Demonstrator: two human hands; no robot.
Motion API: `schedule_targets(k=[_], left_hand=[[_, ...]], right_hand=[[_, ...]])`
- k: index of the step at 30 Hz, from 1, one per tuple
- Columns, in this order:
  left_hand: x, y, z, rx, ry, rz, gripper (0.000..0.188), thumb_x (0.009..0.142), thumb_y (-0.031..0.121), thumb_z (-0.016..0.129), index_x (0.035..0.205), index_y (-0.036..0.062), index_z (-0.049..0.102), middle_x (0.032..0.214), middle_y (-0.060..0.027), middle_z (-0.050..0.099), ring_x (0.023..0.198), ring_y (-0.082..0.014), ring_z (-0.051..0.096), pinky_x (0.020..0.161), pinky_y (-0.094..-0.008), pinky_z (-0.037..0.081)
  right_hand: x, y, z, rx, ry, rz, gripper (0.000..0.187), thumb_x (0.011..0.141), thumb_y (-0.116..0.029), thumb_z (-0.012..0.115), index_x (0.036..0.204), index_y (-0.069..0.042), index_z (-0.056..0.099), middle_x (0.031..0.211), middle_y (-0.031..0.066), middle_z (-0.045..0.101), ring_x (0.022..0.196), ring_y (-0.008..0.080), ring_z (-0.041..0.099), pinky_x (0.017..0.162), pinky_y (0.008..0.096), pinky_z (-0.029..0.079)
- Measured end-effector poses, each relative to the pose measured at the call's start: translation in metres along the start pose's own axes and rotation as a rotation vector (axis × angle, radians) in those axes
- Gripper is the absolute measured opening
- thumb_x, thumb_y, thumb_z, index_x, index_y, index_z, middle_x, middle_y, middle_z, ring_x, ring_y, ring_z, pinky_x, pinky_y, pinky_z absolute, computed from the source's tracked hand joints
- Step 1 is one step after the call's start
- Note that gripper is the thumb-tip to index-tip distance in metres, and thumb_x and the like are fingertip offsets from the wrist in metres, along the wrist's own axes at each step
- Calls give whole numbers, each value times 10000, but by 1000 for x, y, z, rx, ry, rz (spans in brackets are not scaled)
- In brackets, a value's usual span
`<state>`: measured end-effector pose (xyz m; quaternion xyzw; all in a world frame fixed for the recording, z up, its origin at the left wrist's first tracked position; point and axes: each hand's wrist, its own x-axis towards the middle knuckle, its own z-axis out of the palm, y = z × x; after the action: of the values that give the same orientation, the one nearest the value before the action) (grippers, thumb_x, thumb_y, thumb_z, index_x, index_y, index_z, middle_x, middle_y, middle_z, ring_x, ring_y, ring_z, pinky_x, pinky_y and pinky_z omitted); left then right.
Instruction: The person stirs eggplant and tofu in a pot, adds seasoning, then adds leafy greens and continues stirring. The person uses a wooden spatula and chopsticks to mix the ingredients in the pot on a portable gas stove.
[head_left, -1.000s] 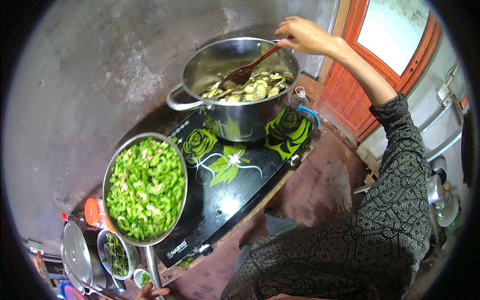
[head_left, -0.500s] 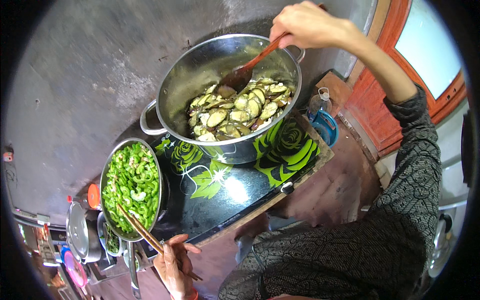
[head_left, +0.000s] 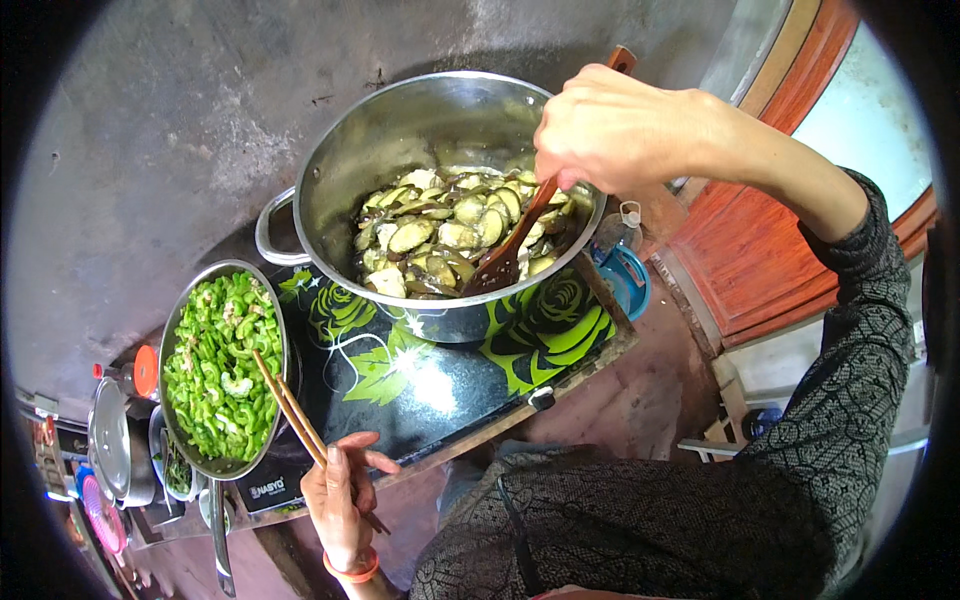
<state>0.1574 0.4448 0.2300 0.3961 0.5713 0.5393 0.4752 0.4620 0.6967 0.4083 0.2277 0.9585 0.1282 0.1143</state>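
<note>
Right hand point(head_left: 625, 135) is up over the pot's right rim, fist closed round a brown wooden spatula point(head_left: 497, 267), so the blade sits below and left of our knuckles, tilted down into sliced vegetables point(head_left: 410, 236) (eggplant, we reckon). Those slices are inside the big steel pot point(head_left: 400, 130), mostly left of that hand, and it's standing on a flower-print black hob point(head_left: 440, 385). We'd call this the stirring step, with the blade working near the front rim. Our guess is a proper turn calls for scooping from underneath with an easy wrist, since neither hand is steadying the pot. Over at lower left, our left hand point(head_left: 342, 495) has chopsticks point(head_left: 290, 408) pinched between thumb and fingers, a couple of fingers poking out. Their tips are over chopped green vegetables point(head_left: 215, 360) in a pan point(head_left: 220, 470) just beyond that hand; can't tell if they're touching. Blue tub point(head_left: 625, 280) sits below the right hand, past the hob's edge.
</note>
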Motion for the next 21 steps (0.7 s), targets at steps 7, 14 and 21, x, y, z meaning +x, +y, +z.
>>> schedule_targets(k=[7,14,21], left_hand=[[5,-8,-7,-4,-14,-32,514,1073,388,430,1101,-72,658,720,-139,686,390,-16,290,366,-201,209],[-5,-13,-12,-63,-5,-78,469,1081,319,430,1117,-90,656,757,-150,701,414,-11,307,384,-193,239],[-17,-15,-12,-105,29,-95,397,1046,271,528,1089,-101,659,732,-149,685,419,-17,359,391,-186,254]], right_hand=[[3,34,8,-22,104,143,147,778,-152,745,917,-121,784,749,146,705,762,331,695,667,447,534],[0,47,-37,-201,82,259,161,835,-271,666,904,-162,763,737,112,704,705,331,690,587,451,507],[84,68,-5,-356,371,36,148,783,-236,681,767,-92,710,741,106,682,747,326,681,694,455,512]])
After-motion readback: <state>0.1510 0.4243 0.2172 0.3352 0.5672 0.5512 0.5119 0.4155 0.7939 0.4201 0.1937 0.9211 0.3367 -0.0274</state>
